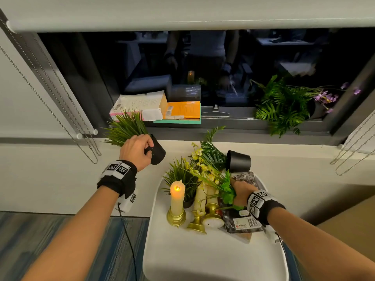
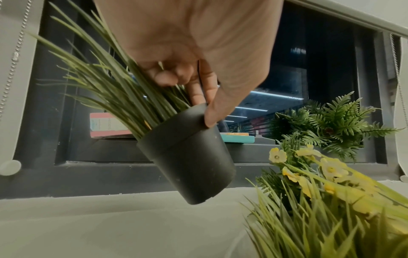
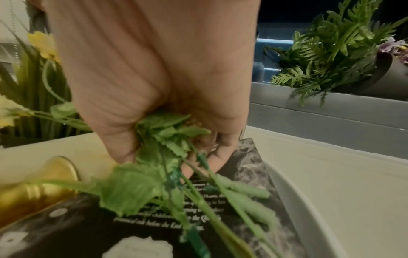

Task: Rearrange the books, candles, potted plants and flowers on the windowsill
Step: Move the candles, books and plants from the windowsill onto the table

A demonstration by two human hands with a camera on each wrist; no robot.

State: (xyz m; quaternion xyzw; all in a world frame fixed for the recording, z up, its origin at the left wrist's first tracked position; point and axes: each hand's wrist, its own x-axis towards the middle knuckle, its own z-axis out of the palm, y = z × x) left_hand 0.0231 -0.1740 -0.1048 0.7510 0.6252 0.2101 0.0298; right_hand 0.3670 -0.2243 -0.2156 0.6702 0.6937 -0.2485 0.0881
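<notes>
Grass plant in a black pot (image 1: pixel 156 152) hangs tilted in the air at about 10 o'clock in the head view, its blades leaning up and left toward the windowsill (image 1: pixel 233 129). Left hand (image 1: pixel 136 149) grips the pot by its rim, thumb outside and fingers tucked in among the blades, as the left wrist view shows. The pot's long axis runs from lower right to upper left, so its base points back toward the person and its top toward the sill. Just beyond it, at 11 o'clock, a stack of books (image 1: pixel 162 109) lies flat on the sill; the left hand is the nearer one to that end.

At the centre, a white tray (image 1: pixel 203 256) carries a second grass plant (image 1: pixel 182 179), a lit candle on a gold holder (image 1: pixel 177 201), two more gold candle holders lying over, and a fern whose black pot (image 1: pixel 239 161) has tipped on its side.

Toward 4 o'clock, the right hand (image 1: pixel 242 192) is closed around the stems of a yellow flower bunch (image 1: pixel 205 169), whose blooms point up and left. Its knuckles rest on or just over a dark book (image 1: pixel 243 222) on the tray; I cannot tell which.

At 2 o'clock on the sill, a large fern (image 1: pixel 282 106) with purple flowers (image 1: pixel 326 97) leans sideways.
</notes>
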